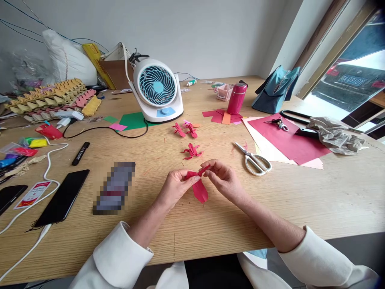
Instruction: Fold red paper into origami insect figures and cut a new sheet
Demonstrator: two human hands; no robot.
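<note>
Between my two hands is a partly folded piece of red paper [200, 192], its wide flap hanging down. My left hand [177, 184] pinches its upper left part between thumb and fingers. The fingers of my right hand [224, 180] are closed on a narrow point at its upper right. Just beyond my hands lies a red folded paper figure [191, 151]. Farther back are two more, a left one [179, 130] and a right one [190, 129]. White-handled scissors [257, 163] rest on the wooden table [168, 237], right of my right hand.
A white fan [158, 88] stands at the back, beside green paper [132, 121]. Red sheets [288, 138], keys [279, 123], a pink bottle [237, 98] and a blue bag [275, 90] are on the right. Phones, a black marker [81, 153] and a white cable lie left.
</note>
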